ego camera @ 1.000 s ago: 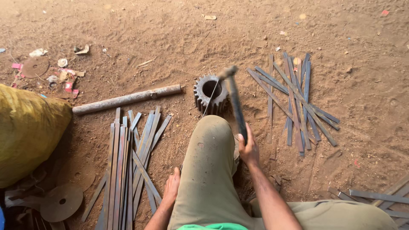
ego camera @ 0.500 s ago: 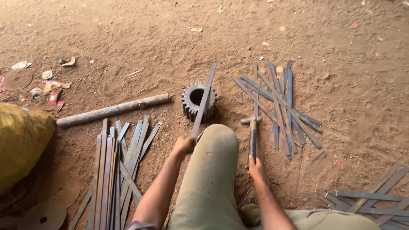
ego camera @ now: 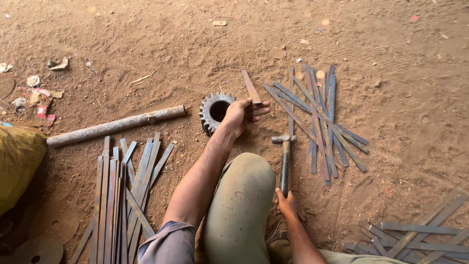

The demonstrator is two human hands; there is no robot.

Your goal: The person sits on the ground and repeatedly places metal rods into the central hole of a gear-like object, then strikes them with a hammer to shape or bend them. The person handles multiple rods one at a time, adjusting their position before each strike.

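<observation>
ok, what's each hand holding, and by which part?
Left hand grips a flat metal strip at its near end, beside the gear. Right hand holds the hammer by its handle's end.

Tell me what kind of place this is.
Probably a makeshift outdoor metalworking spot on bare dirt ground. Piles of flat metal strips lie around, a steel gear stands by the left hand, and the right hand holds a hammer.

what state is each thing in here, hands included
left hand: gripping a flat metal strip, raised beside the gear
right hand: closed on the hammer handle, head resting on the dirt
gear: lying flat, hole up
pipe: lying on the ground
</observation>
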